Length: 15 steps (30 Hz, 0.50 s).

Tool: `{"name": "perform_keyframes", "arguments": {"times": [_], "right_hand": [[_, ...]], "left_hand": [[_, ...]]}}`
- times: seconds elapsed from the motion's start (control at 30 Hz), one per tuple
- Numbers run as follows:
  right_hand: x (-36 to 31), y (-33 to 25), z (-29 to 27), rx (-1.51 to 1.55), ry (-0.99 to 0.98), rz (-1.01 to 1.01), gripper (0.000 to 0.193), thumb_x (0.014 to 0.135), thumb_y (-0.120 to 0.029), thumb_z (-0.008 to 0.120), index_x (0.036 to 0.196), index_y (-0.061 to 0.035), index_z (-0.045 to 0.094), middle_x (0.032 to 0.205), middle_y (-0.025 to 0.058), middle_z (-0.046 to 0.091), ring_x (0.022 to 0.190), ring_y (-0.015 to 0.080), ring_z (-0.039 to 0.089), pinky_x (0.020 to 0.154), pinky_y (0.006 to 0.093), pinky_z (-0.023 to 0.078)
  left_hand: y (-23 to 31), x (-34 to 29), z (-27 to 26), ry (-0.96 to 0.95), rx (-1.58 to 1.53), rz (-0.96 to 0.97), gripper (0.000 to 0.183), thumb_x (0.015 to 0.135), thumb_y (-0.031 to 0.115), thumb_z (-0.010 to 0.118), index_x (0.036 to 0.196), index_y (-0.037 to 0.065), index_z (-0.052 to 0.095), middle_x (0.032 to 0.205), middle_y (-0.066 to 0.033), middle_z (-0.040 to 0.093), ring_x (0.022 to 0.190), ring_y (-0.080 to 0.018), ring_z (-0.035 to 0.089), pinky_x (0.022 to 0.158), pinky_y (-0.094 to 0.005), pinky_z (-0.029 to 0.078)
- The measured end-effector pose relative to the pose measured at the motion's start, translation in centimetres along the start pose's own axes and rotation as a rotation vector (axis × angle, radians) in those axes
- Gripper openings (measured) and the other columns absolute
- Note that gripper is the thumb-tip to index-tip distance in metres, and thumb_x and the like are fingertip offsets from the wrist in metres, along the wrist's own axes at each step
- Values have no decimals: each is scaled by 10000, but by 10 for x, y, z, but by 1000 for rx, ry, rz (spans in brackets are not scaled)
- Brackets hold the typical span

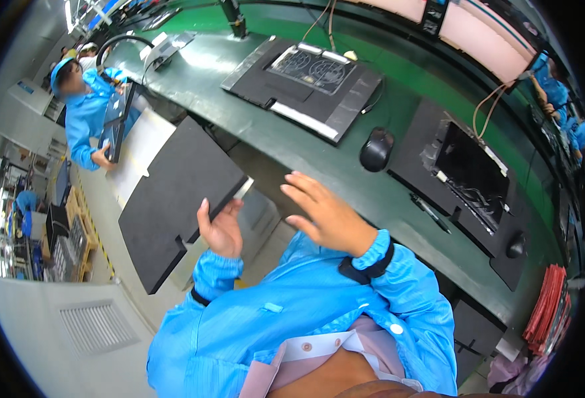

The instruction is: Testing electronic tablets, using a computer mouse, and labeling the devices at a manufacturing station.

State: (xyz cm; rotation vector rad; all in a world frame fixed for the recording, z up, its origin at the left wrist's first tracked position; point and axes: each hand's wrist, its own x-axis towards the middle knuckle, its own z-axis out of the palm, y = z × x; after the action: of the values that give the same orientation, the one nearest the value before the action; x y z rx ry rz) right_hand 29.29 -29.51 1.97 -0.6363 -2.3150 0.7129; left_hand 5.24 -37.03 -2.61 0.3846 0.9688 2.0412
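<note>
Head view, tilted and curved by the fisheye lens, looking down over a person's chest in a bright blue work coat. Their left hand (220, 229) is clamped on the near edge of a large flat black panel (176, 199), thumb on top and fingers curled beneath; the panel hangs over the floor, just left of the tabletop. The right hand (325, 213) is spread open with fingers apart, holding nothing, hovering just right of the panel and above the near edge of the tabletop.

A long dark green tabletop (345, 172) runs from far left to near right. On it, far from the hands, lies an opened dark device (305, 83) on a black mat, showing two round fan grilles. A black computer mouse (376, 149) sits to the right of it. Further right, a second opened black device (471, 172) rests on another mat, with a dark pen (430, 212) near its near edge. A stack of red sheets (548, 308), possibly cloth or film, lies at the near right end.

At far left, another person in a blue coat and cap (83, 109) stands holding a dark panel of their own. The grey floor (106, 265) has a yellow line, and wooden pallets (73, 239) stand at the left.
</note>
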Motion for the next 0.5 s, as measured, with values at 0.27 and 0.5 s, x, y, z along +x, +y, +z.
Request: {"name": "perform_keyframes", "arguments": {"times": [0.27,0.5], "right_hand": [[-61,11,-31,-39,107,110,295,875,-124,726,1143,-9,677,1220,150,657,1209,346,603,988,437,510],[-99,6,-61,-89,332,250,148,842,-12,714,988,10,710,1030,153,715,1003,335,686,863,403,548]], "left_hand": [[-47,-6,-69,-160,506,-826,383,916,427,680,920,44,664,796,-68,675,775,-270,656,794,-410,525],[-30,65,-51,-426,2014,649,835,807,470,800,1430,29,463,1475,-230,408,1417,-399,343,1154,-626,220]]}}
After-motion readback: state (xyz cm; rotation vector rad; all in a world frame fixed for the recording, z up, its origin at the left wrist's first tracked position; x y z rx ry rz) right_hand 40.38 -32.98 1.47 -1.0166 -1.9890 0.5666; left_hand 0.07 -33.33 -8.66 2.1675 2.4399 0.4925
